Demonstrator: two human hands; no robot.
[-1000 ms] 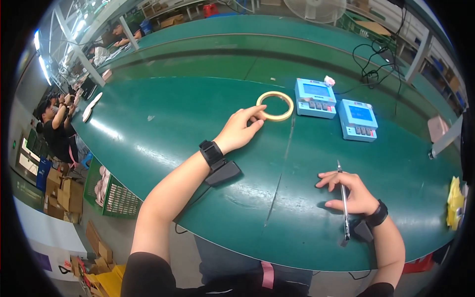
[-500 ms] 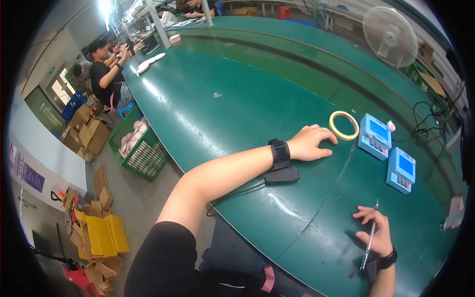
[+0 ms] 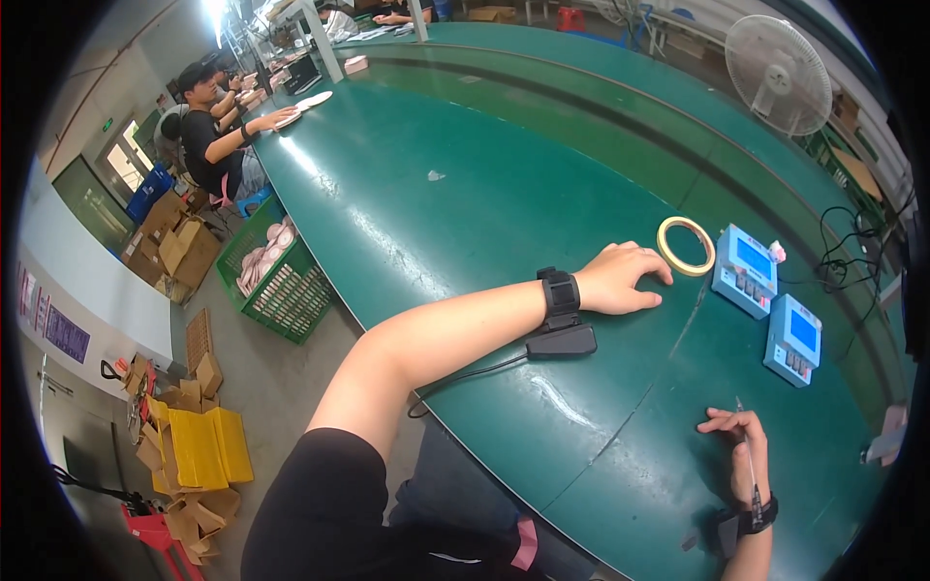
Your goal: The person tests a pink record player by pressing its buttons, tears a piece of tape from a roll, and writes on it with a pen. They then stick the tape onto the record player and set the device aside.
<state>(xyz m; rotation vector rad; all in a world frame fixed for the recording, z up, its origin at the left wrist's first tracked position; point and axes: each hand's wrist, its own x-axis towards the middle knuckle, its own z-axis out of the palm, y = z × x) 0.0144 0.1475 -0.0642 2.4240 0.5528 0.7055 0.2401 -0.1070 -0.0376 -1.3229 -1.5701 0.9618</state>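
Observation:
My left hand (image 3: 623, 279) rests on the green tabletop (image 3: 504, 223), thumb apart from the fingers and nothing in its grasp. Its fingertips lie just short of a roll of yellowish tape (image 3: 666, 248). Lower right, my right hand (image 3: 748, 455) holds a slim pen (image 3: 755, 494) that lies along the hand, its thin tip pointing away from me. The index finger reaches out to the left. Beyond that hand stand two light-blue devices with screens, a farther one (image 3: 744, 273) and a nearer one (image 3: 793, 341). Black straps circle both wrists.
A black box on a cable (image 3: 562, 342) sits by my left wrist. Left of the table are a green crate (image 3: 291, 300) of pale pink pieces and yellow and brown cartons (image 3: 199, 450). A co-worker (image 3: 208, 136) sits at the far left; a fan (image 3: 778, 77) stands at the back right.
The pen has swung from a slant to nearly upright in my right hand. My left hand stays in place. The far co-worker's hand has come down to the white pieces on the table.

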